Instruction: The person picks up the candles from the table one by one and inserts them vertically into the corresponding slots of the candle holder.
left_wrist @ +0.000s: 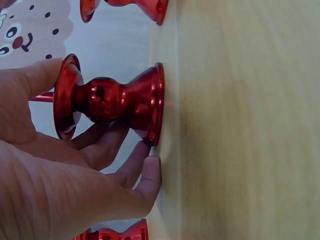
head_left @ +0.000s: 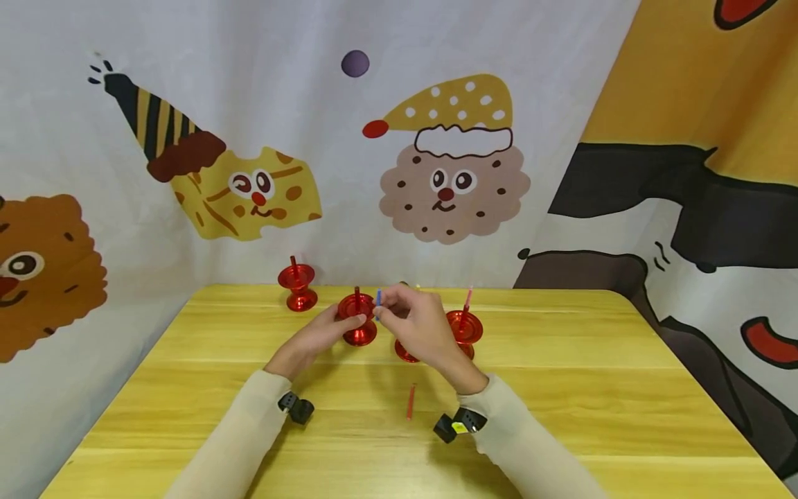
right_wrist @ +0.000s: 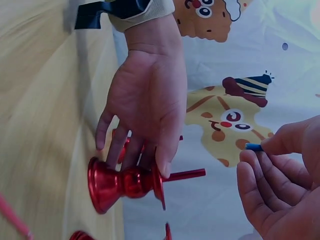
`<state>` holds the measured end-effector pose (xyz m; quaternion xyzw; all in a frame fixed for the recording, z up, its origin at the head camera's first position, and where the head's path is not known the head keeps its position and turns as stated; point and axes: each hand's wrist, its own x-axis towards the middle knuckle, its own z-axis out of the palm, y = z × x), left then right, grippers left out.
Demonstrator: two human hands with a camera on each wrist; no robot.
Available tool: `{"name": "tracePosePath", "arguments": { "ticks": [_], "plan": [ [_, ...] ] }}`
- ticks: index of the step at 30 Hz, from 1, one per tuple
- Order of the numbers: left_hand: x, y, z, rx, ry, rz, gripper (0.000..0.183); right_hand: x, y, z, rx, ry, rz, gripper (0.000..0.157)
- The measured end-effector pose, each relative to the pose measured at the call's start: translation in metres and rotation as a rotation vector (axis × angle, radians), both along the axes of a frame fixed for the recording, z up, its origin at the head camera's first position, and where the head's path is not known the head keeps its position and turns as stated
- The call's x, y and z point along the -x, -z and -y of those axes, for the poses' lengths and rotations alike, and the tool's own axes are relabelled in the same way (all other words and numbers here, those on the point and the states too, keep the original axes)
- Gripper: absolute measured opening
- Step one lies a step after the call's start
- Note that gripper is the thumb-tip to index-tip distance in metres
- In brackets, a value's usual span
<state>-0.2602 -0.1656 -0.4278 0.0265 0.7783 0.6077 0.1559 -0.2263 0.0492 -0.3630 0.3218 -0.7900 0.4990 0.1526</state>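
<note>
My left hand (head_left: 314,336) grips a shiny red candle holder (head_left: 360,337), thumb over its upper dish and fingers around its stem and base. The holder stands upright on the table, with a thin red tube (right_wrist: 187,175) rising from its dish. Between thumb and fingertips, my right hand (head_left: 427,329) pinches a small blue candle (right_wrist: 253,147), just right of that tube and apart from it. A second red holder (head_left: 406,352) is mostly hidden behind the right hand; a yellow tip (head_left: 418,287) shows above. On the right, another red holder (head_left: 466,331) carries a pink candle (head_left: 469,296).
One more red holder (head_left: 296,278) stands at the back left, its tube bare. A thin reddish candle (head_left: 411,402) lies on the yellow wooden table (head_left: 561,395) between my forearms. Behind the table's back edge hangs a cloth (head_left: 349,208) with cartoon prints.
</note>
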Motion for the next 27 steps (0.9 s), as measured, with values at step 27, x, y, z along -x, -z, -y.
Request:
{"name": "tracePosePath", "arguments": {
  "ticks": [27],
  "plan": [
    [-0.002,-0.003,0.011,-0.013,0.145,-0.029,0.054,0.023,0.002,0.019,0.047,0.103,-0.08,0.004]
  ]
}}
